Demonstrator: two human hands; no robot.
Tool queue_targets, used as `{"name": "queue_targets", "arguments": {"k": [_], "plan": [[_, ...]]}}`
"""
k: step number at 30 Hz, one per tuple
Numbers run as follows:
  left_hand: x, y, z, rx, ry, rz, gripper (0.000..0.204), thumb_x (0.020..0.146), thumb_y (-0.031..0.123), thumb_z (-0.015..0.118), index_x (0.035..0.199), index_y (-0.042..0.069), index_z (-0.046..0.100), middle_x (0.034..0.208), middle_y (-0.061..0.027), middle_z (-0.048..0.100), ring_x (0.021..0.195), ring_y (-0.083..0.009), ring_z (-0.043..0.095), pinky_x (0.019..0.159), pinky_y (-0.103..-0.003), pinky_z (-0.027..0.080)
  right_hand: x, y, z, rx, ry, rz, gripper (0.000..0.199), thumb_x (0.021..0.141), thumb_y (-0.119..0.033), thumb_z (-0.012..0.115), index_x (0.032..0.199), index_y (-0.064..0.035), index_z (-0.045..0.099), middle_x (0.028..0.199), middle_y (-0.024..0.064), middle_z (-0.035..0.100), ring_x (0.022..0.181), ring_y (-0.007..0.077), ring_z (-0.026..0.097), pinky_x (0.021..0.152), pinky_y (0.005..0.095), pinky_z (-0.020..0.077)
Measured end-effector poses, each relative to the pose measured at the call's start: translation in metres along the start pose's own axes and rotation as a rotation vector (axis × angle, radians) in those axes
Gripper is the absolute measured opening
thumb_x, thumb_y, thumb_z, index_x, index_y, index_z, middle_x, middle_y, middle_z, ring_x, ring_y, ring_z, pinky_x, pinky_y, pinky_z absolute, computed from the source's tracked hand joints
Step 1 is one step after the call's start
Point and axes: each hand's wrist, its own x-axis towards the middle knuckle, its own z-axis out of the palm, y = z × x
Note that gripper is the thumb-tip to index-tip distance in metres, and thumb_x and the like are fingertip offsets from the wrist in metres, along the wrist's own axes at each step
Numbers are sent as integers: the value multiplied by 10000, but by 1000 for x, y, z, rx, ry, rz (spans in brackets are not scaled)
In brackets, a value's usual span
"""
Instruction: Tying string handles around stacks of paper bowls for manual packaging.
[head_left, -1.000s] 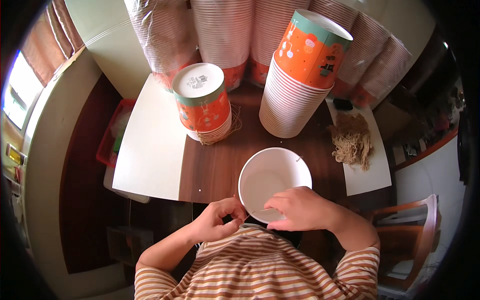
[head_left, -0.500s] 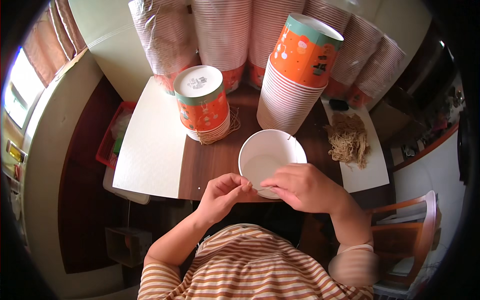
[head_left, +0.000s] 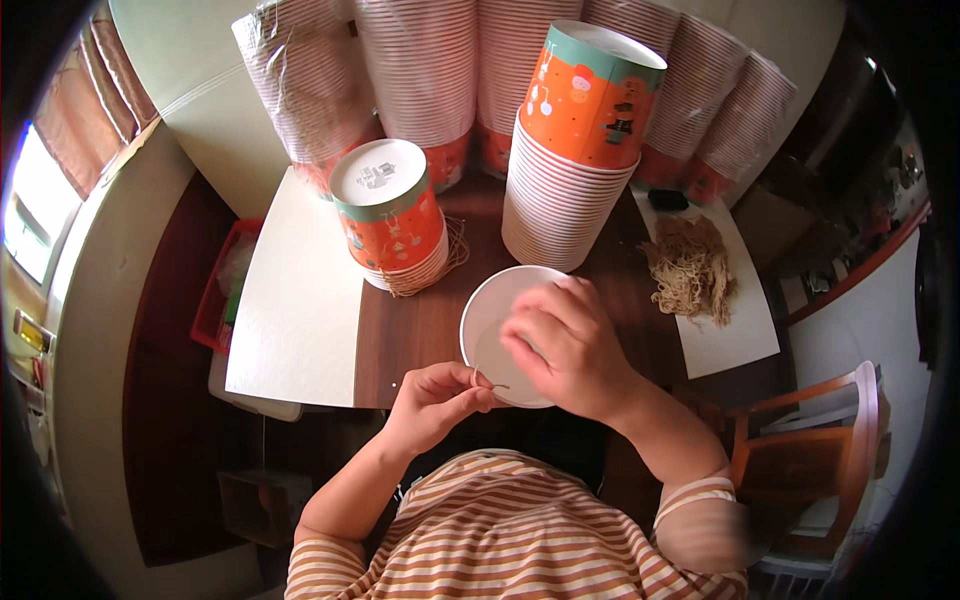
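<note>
A white paper bucket [head_left: 480, 318] stands near the front edge of the table, its mouth facing me. At its near left rim, my left hand [head_left: 437, 402] is closed in a pinch on a thin brown string [head_left: 500, 386], whose short end sticks out past the fingertips. My right hand [head_left: 565, 350] is over the bucket's right side with curled fingers. Motion smears them, and whether they hold anything does not show. The hand also hides the right rim.
An upturned orange-and-green bucket stack [head_left: 395, 225] stands at left, with loose string loops [head_left: 455, 245] beside it. A taller stack [head_left: 570, 190] rises behind the bucket. Wrapped bucket stacks [head_left: 415, 70] line the back. A tan string bundle [head_left: 690, 268] lies at right. A wooden chair [head_left: 800, 470] stands right.
My right hand has moved up and away from my left hand, over the bucket's right side. My left hand stays pinched, slightly lower. The view has shifted a little.
</note>
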Motion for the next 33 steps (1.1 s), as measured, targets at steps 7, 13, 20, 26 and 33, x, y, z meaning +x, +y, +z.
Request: {"name": "queue_targets", "arguments": {"k": [7, 13, 20, 26, 33], "plan": [[4, -2, -5, -48, -36, -6, 95, 900, 34, 593, 957, -41, 607, 864, -63, 643, 797, -116, 606, 757, -249, 505, -35, 7, 3, 374, -320, 253, 115, 724, -91, 714, 823, -86, 657, 818, 34, 617, 775, 221, 580, 754, 336, 431], [4, -2, -4, -55, -23, -1, 88, 897, 28, 596, 954, -38, 606, 867, -66, 644, 801, -116, 606, 755, -249, 506, -35, 5, 15, 302, -360, 165, 108, 715, -104, 713, 793, -90, 639, 786, 17, 603, 772, 211, 583, 702, 328, 408], [0, -2, -1, -98, 17, 30, 59, 876, 8, 617, 927, -21, 612, 883, -72, 651, 815, -106, 610, 748, -236, 510, -32, -10, 9, 252, -372, 184, 96, 736, -86, 678, 744, -76, 583, 739, 29, 585, 706, 221, 579, 679, 333, 408], [-10, 11, 8, 1068, 230, 612, 205, 681, -12, 709, 840, 97, 637, 821, -13, 663, 786, -172, 619, 763, -306, 415, -39, -44, -1, 455, -308, 451, 94, 774, -8, 642, 837, -1, 572, 730, 109, 589, 610, 228, 607, 561, 302, 491], [-25, -23, 7, 547, 445, 279, 163, 752, -56, 687, 864, 50, 636, 843, -55, 670, 782, -142, 639, 731, -268, 484, -66, -68, 34, 76, -38, 339, 163, 744, 22, 662, 869, -32, 571, 790, 97, 599, 639, 260, 620, 558, 330, 512]]}}
